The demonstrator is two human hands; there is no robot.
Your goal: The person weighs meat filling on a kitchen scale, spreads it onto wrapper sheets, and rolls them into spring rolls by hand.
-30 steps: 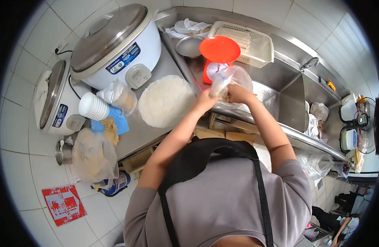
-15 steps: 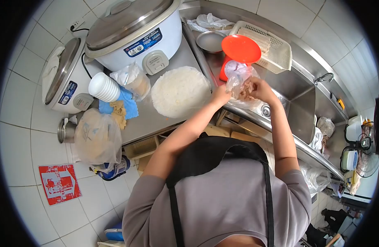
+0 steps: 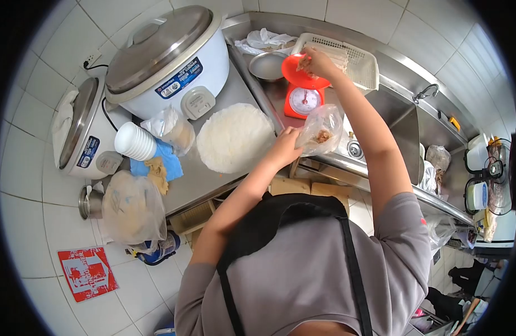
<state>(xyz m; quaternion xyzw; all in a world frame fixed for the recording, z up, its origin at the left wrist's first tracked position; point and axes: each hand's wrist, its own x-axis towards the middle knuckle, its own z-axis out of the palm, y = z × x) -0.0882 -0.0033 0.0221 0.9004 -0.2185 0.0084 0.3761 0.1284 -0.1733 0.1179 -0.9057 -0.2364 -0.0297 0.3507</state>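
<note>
A clear plastic bag with brown pieces of food low inside hangs from my left hand, whose fingers are closed on its edge. My right hand is above the round red pan of a kitchen scale, fingers pinched round some brownish food. The scale stands by the sink's left side, its white dial facing me. Left of my left hand lies a round white mound on the steel counter.
Two rice cookers stand at the left, near stacked white cups and a blue cloth. A metal bowl and a white basket are behind the scale. Another person is at the lower right.
My right hand has come out of the bag and moved up over the scale pan with food. My left hand still holds the bag. The camera view has shifted.
</note>
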